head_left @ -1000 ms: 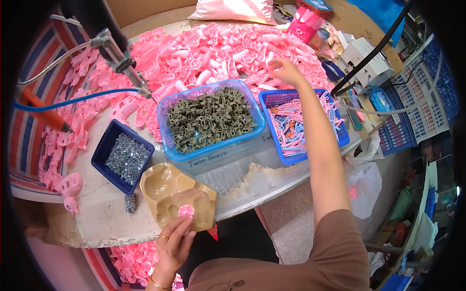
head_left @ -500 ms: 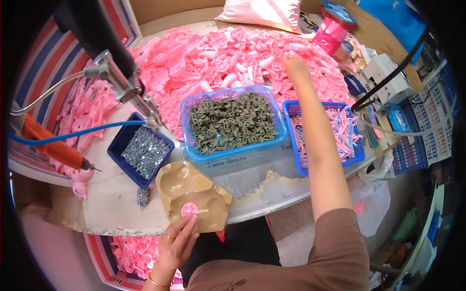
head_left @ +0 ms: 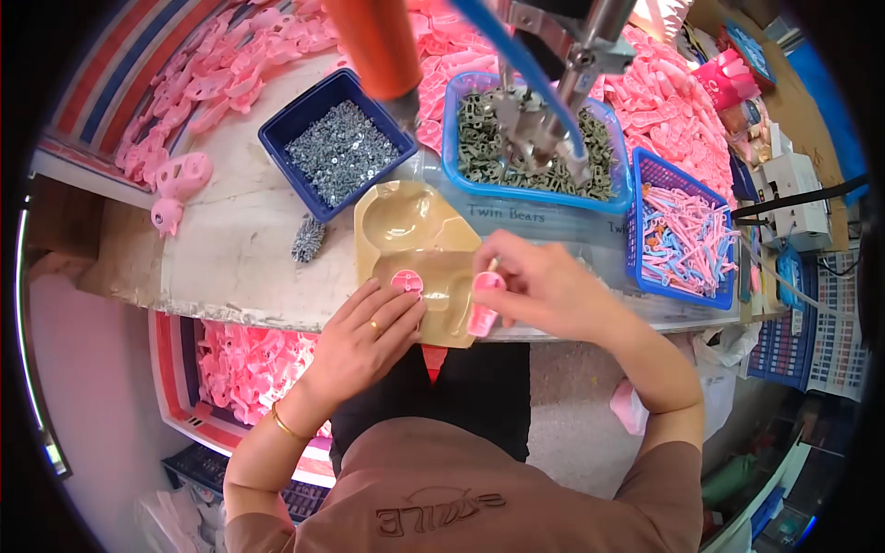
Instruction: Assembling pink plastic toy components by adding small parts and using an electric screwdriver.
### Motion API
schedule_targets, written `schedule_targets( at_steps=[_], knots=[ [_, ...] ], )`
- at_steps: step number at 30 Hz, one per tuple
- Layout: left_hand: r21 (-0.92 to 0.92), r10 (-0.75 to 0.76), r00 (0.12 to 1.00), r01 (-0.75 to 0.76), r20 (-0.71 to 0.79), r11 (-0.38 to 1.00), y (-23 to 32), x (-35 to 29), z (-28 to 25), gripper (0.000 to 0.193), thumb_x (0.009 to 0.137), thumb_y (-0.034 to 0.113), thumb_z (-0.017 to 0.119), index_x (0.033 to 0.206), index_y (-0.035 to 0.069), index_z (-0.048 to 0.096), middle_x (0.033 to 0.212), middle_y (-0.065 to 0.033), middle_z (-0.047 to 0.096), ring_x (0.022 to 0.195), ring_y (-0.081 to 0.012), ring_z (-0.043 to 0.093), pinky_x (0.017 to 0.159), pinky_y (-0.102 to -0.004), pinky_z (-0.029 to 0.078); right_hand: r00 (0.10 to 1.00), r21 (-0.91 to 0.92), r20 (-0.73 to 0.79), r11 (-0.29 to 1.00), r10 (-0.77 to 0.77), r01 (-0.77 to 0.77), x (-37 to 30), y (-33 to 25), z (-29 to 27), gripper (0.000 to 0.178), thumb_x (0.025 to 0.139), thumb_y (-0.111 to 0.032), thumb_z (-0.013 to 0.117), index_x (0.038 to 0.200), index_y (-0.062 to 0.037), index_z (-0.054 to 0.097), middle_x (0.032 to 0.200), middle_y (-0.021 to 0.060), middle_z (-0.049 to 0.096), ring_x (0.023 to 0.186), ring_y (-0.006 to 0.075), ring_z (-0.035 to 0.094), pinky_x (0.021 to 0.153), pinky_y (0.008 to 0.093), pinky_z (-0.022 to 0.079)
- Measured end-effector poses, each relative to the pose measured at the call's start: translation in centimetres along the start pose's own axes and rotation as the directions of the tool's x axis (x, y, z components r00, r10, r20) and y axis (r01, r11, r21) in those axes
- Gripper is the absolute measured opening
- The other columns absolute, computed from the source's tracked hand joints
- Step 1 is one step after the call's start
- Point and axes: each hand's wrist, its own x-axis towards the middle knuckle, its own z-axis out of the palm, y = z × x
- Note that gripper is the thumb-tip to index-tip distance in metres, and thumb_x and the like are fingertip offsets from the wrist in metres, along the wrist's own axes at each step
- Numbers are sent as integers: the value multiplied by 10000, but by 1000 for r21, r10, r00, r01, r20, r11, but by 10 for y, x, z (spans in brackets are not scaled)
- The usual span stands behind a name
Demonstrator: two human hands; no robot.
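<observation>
A tan moulded plastic tray [head_left: 454, 265] with rounded hollows lies at the table's front edge. In one hollow sits a round pink plastic piece [head_left: 407, 282]. My left hand [head_left: 364, 341] rests flat on the tray's near left part, fingers stretched out, its fingertips at the round piece. My right hand [head_left: 544, 288] is above the tray's right side, thumb and fingers closed on a small pink plastic part [head_left: 484, 313] that is rounded on top and narrower below.
An orange power screwdriver [head_left: 376, 46] and a metal arm hang over the table. Behind the tray stand a dark blue bin [head_left: 277, 138] of small metal screws, a light blue tub [head_left: 539, 192] of grey-green parts and a blue basket [head_left: 728, 290] of pink and blue sticks. Pink parts [head_left: 664, 120] are heaped behind.
My right hand has come back from the pink heap to the tray, now holding a pink part. The left hand lies flatter on the tray. The view has shifted.
</observation>
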Motion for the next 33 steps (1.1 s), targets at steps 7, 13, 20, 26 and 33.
schedule_targets(
  at_steps=[7, 13, 20, 26, 33],
  knots=[
    [-25, 16, 999, -17, -42, 1000, 1, -3, 0, 375, 788, 122, 756, 1151, 69, 680, 1178, -63, 654, 1106, -257, 626, 1016, -440, 489, 991, -16, -109, 997, -79, 77, 13, 2, 15, 210, 899, -150, 718, 1007, -39, 575, 772, 13, 645, 711, 36, 597, 592, 231, 469],
    [-49, 121, 963, -136, -239, 989, -2, 2, 17, 317, 807, 98, 707, 1109, 8, 667, 1148, -117, 672, 1081, -283, 648, 939, -401, 544, 988, 155, -155, 988, 13, 11, 13, 4, 9, 206, 911, -121, 704, 1025, -22, 564, 861, 23, 639, 739, 51, 615, 623, 215, 510],
    [15, 216, 950, -219, -224, 976, 20, 12, 37, 312, 806, 166, 737, 1077, 21, 681, 1112, -85, 679, 1095, -259, 647, 876, -345, 556, 982, 139, -183, 988, -38, 64, 17, 1, 8, 208, 910, -111, 703, 1033, -18, 563, 880, 29, 641, 758, 70, 632, 617, 231, 529],
    [-49, 270, 907, -301, -322, 952, 25, -3, 21, 243, 771, 197, 804, 956, 85, 693, 992, -35, 695, 950, -224, 679, 707, -327, 575, 986, -26, -131, 995, -100, 97, 41, 5, 43, 227, 890, -186, 715, 1011, -9, 640, 872, 73, 666, 739, 82, 652, 647, 264, 527],
    [-69, 131, 942, -160, -308, 985, 3, -16, 0, 230, 753, 192, 810, 874, 95, 639, 894, -45, 663, 835, -235, 660, 695, -338, 564, 1000, 6, 2, 1000, -17, 17, 54, -1, 0, 214, 900, -201, 712, 1018, -26, 673, 778, 29, 664, 592, 109, 603, 527, 257, 496]
  ],
)
